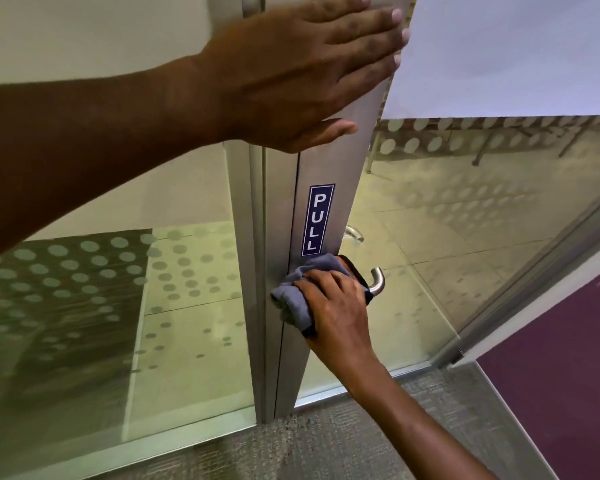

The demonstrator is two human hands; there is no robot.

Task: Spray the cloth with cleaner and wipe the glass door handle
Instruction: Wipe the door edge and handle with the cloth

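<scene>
My right hand (336, 306) grips a bunched grey cloth (297, 303) and presses it against the metal door frame (326, 168), over the near part of the steel door handle (378, 280). Only the handle's curved far end shows past my fingers. My left hand (309, 74) lies flat, fingers spread, on the door frame higher up, above a blue PULL sticker (318, 220). No spray bottle is in view.
The glass door (465, 220) stands ajar to the right, with frosted dots on it. A fixed glass panel (118, 271) is on the left. A second handle (354, 233) shows behind the glass. Grey carpet (326, 445) lies below, and a purple wall panel (561, 375) is at right.
</scene>
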